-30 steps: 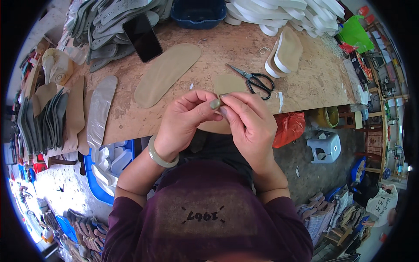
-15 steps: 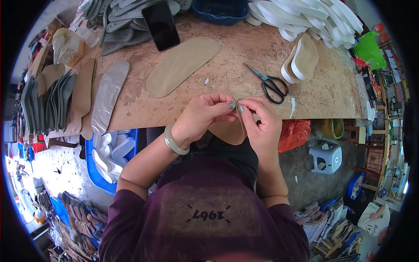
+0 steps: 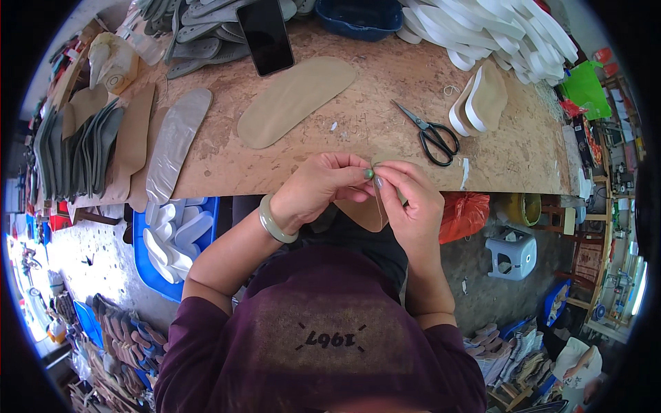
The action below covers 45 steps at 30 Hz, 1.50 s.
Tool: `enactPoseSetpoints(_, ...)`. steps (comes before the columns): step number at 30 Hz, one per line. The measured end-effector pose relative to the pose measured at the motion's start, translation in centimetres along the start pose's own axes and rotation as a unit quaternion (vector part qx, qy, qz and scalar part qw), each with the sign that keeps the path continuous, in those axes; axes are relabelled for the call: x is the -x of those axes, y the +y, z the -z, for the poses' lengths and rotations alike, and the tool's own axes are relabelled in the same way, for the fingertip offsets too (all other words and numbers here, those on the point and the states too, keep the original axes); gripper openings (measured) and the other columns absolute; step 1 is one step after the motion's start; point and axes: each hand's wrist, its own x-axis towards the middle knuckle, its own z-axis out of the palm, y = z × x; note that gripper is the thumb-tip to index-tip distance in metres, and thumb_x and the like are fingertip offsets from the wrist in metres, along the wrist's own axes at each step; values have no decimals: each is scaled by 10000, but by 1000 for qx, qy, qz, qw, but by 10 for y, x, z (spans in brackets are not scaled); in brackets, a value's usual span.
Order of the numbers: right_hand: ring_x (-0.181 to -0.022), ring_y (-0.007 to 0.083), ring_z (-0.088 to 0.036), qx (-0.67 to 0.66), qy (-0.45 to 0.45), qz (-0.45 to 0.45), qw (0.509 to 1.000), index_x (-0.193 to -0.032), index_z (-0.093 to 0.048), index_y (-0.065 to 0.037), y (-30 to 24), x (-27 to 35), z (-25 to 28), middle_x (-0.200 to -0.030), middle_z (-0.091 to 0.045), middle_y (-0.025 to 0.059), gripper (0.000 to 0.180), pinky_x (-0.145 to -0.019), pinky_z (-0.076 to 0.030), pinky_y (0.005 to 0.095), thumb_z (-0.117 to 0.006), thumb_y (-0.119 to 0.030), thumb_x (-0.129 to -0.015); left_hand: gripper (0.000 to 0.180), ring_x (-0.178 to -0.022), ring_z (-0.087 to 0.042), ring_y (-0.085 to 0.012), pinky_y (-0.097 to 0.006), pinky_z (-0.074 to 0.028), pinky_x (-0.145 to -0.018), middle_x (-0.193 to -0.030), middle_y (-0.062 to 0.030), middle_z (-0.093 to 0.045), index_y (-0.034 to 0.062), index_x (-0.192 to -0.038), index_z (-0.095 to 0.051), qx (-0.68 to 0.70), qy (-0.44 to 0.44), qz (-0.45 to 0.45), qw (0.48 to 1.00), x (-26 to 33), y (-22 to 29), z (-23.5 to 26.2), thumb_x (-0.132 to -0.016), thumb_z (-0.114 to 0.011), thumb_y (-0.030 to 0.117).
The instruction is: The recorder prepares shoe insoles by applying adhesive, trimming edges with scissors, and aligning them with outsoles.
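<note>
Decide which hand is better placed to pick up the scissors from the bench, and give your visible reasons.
Right. The right hand is nearer the black-handled scissors, which lie up and to its right on the bench. The left hand sits farther away and would have to cross over it.

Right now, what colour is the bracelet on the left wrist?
Pale grey-green, plain, no pattern: the bracelet sits on the left hand's wrist, seen best in the head view.

The chipboard desk (image 3: 358, 131) carries a tan insole (image 3: 296, 100) beyond the fingers (image 3: 368, 173), a black phone (image 3: 265, 34) farther off, scissors (image 3: 430, 134) to their right, and perhaps foil-covered, a silvery insole (image 3: 177, 141) at left.
</note>
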Motion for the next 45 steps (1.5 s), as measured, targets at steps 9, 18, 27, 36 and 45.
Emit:
enactPoseSetpoints(9, -655, 158, -635, -8, -30, -166, 986, -922, -679, 10, -27, 8, 24, -815, -645, 85, 105, -577, -490, 273, -738, 0, -836, 123, -860, -673, -118, -228, -546, -781, -958, -52, -689, -5, -1029, -659, -19, 21, -35, 999, 4, -15, -13, -959, -632, 92)
enactPoseSetpoints(18, -757, 116, -675, -145, -52, -268, 951, -974, -674, 57, -1, 45, 51, -863, -684, 78, 84, -661, -527, 230, -660, 7, -908, 61, -845, -625, -81, -235, -525, -771, -961, -5, -612, 1, -970, -651, -200, -6, -104, 974, -5, -50, -35, -935, -663, 48)
enactPoseSetpoints(27, -735, 114, -683, -90, -73, -277, 954, -935, -673, 49, 13, 56, 58, -823, -684, 77, 63, -638, -531, 240, -645, 0, -907, 40, -814, -653, -86, -222, -549, -698, -937, -31, -618, -30, -934, -639, -395, 9, -166, 904, -8, -54, -50, -914, -652, 3)
enactPoseSetpoints(36, -753, 131, -709, -182, -81, -303, 932, -964, -687, 54, 19, 59, 63, -837, -694, 93, 92, -633, -544, 242, -634, 8, -904, 48, -801, -650, -91, -219, -550, -692, -949, -40, -619, -24, -931, -650, -356, 12, -109, 928, -8, -55, -54, -900, -666, 10)
enactPoseSetpoints(45, -707, 118, -683, -151, -51, -289, 944, -937, -678, 50, 31, 71, 56, -806, -688, 91, 69, -619, -535, 246, -641, 24, -885, 75, -822, -625, -89, -226, -524, -707, -946, -33, -613, -16, -937, -662, -369, 25, -106, 923, -13, -63, -56, -889, -682, 39)
